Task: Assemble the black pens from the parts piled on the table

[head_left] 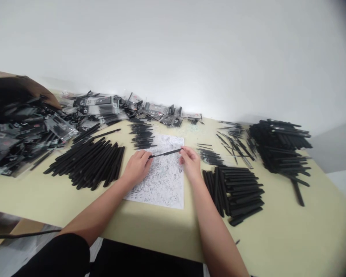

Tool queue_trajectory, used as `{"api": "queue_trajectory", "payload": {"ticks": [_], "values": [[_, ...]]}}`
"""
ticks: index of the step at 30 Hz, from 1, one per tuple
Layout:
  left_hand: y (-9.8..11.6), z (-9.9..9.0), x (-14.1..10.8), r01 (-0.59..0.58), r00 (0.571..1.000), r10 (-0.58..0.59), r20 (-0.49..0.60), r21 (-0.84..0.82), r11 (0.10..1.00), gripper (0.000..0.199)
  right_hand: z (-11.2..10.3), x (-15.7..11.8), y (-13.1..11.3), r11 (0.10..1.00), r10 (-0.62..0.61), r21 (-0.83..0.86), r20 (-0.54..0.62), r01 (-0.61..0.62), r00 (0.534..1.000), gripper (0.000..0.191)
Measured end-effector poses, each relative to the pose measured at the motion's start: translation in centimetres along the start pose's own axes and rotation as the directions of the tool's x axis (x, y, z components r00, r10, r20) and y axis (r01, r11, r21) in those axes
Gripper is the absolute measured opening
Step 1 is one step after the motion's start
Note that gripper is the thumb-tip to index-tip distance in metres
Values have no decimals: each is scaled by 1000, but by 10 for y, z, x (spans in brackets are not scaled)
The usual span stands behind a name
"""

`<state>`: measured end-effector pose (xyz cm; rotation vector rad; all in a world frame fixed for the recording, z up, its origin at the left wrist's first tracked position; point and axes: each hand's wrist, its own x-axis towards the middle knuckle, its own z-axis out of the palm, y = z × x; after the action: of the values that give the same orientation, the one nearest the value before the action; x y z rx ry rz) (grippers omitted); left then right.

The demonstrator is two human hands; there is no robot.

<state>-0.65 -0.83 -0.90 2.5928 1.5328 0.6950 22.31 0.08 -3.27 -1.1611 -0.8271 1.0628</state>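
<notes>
Over a sheet of paper (164, 181) covered in scribbles, both hands hold a thin black pen (172, 152) roughly level. My left hand (138, 165) is closed on its thin left end, with the fingertips together. The thicker right end is pinched between the thumb and fingers of my right hand (189, 159). A column of thin black refills (142, 134) lies just behind the paper's left part. Thick black pen barrels (89, 161) are heaped left of my left hand, and more barrels (242, 190) lie in rows right of my right hand.
Plastic packets (98, 107) pile along the back and left, by an open cardboard box (37, 90). Thin dark rods (233, 142) are scattered at the back right, beside a tall stack of black pens (279, 144). The yellow table (294, 234) meets a white wall behind.
</notes>
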Motion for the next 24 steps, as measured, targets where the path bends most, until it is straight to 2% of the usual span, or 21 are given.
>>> {"api": "queue_trajectory", "payload": {"ticks": [9, 24], "values": [[-3, 0, 1, -10, 999, 9, -41, -27, 1000, 24, -2, 0, 2, 996, 1, -85, -50, -6, 999, 38], [-2, -2, 1, -28, 997, 24, -71, -57, 998, 24, -1, -3, -4, 989, -29, -143, -20, 26, 999, 31]]}}
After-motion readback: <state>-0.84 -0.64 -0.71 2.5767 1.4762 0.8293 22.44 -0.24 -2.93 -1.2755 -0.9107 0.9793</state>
